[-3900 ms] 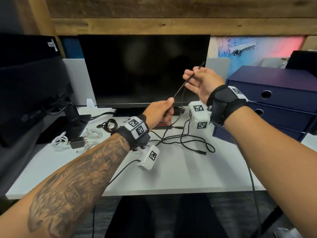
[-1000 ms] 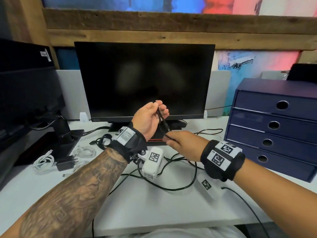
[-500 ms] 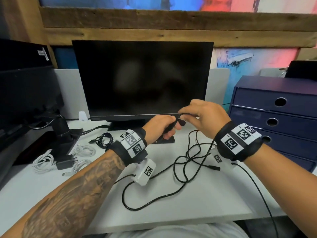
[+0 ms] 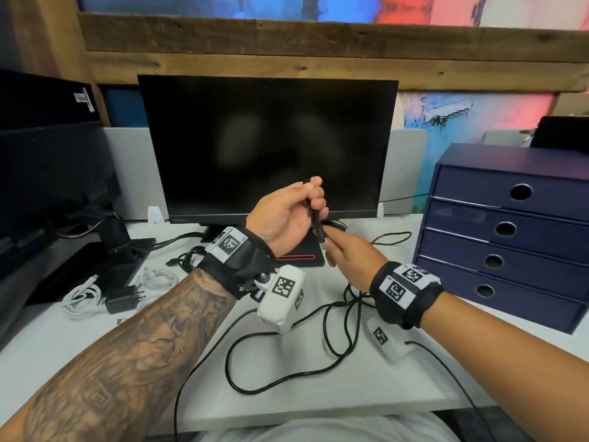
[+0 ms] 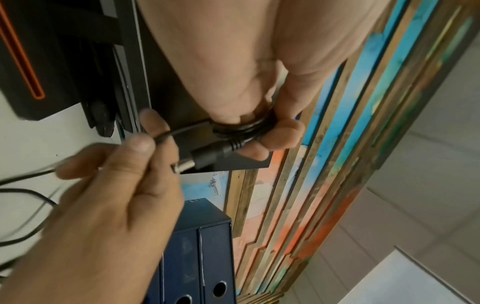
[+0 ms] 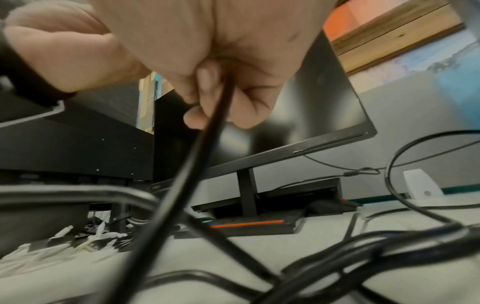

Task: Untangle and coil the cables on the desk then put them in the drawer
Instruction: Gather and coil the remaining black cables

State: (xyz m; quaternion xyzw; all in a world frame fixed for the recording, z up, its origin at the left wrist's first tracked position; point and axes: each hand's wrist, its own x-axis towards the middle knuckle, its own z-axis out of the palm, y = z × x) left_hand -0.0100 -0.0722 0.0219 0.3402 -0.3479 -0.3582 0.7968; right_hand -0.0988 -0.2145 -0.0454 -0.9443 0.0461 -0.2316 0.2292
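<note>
Your left hand (image 4: 288, 215) is raised in front of the monitor (image 4: 267, 145), fingers curled round a few tight turns of the black cable (image 5: 241, 128), its barrel plug (image 5: 207, 157) jutting out below the fingers. Your right hand (image 4: 350, 256), just beside it and lower, pinches the same cable between thumb and fingertips, though the head view blurs that grip. The cable's slack lies in loose loops (image 4: 287, 374) on the white tabletop (image 4: 366, 406) near you. The blue drawer unit (image 4: 510, 231) stands at the right, its drawers closed.
</note>
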